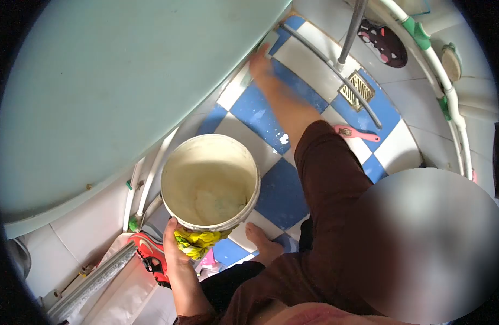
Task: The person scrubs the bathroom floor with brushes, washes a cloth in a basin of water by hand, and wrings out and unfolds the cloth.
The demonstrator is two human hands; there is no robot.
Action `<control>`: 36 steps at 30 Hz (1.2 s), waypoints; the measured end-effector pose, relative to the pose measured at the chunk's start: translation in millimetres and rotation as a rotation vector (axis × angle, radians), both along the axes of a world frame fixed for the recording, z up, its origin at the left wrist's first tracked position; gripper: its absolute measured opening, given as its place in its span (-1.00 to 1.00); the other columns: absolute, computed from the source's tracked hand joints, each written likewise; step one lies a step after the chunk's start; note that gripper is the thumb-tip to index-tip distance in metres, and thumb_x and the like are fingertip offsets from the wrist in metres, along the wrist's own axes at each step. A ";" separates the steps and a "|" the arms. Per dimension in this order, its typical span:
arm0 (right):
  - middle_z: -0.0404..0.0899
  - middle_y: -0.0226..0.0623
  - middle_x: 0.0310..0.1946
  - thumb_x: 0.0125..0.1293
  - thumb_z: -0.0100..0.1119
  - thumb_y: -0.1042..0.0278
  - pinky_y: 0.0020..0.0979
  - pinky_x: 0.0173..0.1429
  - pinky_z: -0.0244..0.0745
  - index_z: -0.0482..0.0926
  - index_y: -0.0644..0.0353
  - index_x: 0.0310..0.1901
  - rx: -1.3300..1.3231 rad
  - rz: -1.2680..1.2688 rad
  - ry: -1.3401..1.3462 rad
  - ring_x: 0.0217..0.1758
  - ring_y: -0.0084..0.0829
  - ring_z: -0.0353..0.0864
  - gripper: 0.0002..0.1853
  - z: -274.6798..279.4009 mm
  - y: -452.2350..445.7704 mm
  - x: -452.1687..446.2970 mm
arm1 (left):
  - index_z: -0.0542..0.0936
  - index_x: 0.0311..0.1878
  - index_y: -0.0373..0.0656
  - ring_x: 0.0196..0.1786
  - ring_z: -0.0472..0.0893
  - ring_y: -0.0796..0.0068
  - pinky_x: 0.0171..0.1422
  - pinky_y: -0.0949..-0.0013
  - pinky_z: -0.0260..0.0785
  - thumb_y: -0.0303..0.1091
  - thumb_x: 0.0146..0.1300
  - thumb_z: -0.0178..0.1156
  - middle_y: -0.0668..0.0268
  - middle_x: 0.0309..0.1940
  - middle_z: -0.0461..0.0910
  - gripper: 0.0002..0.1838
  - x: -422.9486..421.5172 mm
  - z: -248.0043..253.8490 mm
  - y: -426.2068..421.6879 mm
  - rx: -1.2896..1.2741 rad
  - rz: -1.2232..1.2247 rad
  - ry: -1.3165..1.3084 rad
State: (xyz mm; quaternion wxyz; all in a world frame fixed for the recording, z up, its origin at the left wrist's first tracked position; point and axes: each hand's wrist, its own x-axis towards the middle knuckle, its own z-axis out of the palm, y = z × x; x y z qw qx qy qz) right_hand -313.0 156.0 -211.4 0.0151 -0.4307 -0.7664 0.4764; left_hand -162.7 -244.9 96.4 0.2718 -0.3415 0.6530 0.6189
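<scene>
My left hand (177,246) grips the lower rim side of a white plastic bucket (209,181), together with a crumpled yellow cloth (195,242) pressed against its outside. The bucket is tilted so that its mouth faces me, and its inside looks stained, with a pale, murky patch at the bottom. My right hand (261,64) reaches far out, low by the edge of the large pale-green panel (125,81). Motion smears its fingers. A greyish flat shape (269,43) shows at the fingertips, but whether I hold it cannot be made out.
Blue and white tiles (284,200) cover the floor, wet in places. A grey hose (336,70) crosses near a metal drain grate (357,91). A pink-handled item (358,134) lies close by. White pipes (452,97) run along the right wall. Red footwear (151,257) is at lower left.
</scene>
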 end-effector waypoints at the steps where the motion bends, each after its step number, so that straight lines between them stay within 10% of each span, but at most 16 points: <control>1: 0.54 0.15 -0.25 0.32 -0.22 0.24 -0.14 -0.22 0.45 -0.46 0.40 0.30 0.041 0.007 -0.011 -0.24 -0.01 0.58 -0.23 -0.6 10.4 -4.6 | 0.47 -0.12 -0.24 -0.25 0.54 0.24 -0.13 0.20 0.41 -0.08 0.14 0.14 0.20 -0.27 0.55 -0.59 0.2 -1.8 -6.3 0.031 -0.022 -0.016; 4: 0.57 0.13 -0.32 0.33 -0.22 0.23 -0.18 -0.42 0.53 -0.40 0.49 0.29 0.157 0.312 -0.117 -0.31 -0.03 0.61 -0.25 -1.5 -46.5 5.7 | 0.47 -0.11 -0.24 -0.22 0.54 0.26 -0.09 0.21 0.40 -0.08 0.14 0.14 0.20 -0.26 0.56 -0.59 -0.6 -1.4 0.0 0.027 0.016 -0.029; 7: 0.54 0.11 -0.20 0.27 -0.17 0.20 -0.13 0.01 0.35 -0.37 0.03 0.38 -0.269 0.346 -0.084 -0.17 0.02 0.54 -0.23 19.5 -125.8 56.6 | 0.49 -0.14 -0.22 -0.30 0.53 0.37 -0.18 0.30 0.39 -0.09 0.15 0.13 0.25 -0.32 0.56 -0.63 -2.9 4.9 19.8 0.124 0.024 -0.062; 16: 0.55 0.14 -0.37 0.30 -0.25 0.26 -0.11 -0.21 0.50 -0.31 0.33 0.34 -0.043 -0.109 -0.010 -0.27 0.01 0.58 -0.31 26.2 41.3 8.0 | 0.38 0.10 -0.13 -0.06 0.48 0.35 -0.03 0.28 0.39 -0.06 0.21 0.06 0.26 -0.05 0.47 -0.53 5.2 -5.7 29.0 0.200 -0.016 0.030; 21: 0.54 0.13 -0.28 0.25 -0.20 0.16 -0.06 0.02 0.36 -0.31 0.08 0.37 -0.028 0.476 -0.118 -0.24 0.06 0.56 -0.26 20.3 -45.6 77.2 | 0.34 0.14 -0.19 0.07 0.46 0.25 0.08 0.17 0.36 0.07 0.22 0.05 0.20 0.05 0.44 -0.42 -4.5 -24.8 2.3 0.163 -0.049 0.032; 30: 0.52 0.04 -0.25 0.24 0.01 0.20 -0.18 -0.19 0.42 -0.26 -0.04 0.39 0.096 -0.038 0.007 -0.27 -0.09 0.56 -0.20 68.1 44.4 273.1 | 0.40 0.04 -0.38 -0.09 0.51 0.40 -0.01 0.37 0.34 -0.12 0.25 0.08 0.19 -0.12 0.53 -0.52 -10.7 -8.7 2.6 -0.393 -0.529 0.168; 36: 0.51 -0.14 -0.35 0.27 0.00 0.40 -0.35 -0.18 0.41 0.19 0.15 0.23 0.220 -0.372 0.395 -0.29 -0.32 0.52 -0.51 37.3 104.3 289.1 | 0.52 -0.21 -0.36 -0.30 0.51 0.49 -0.17 0.38 0.33 -0.18 0.20 0.07 0.14 -0.40 0.57 -0.64 -30.2 -43.5 -53.8 -0.928 -0.972 0.266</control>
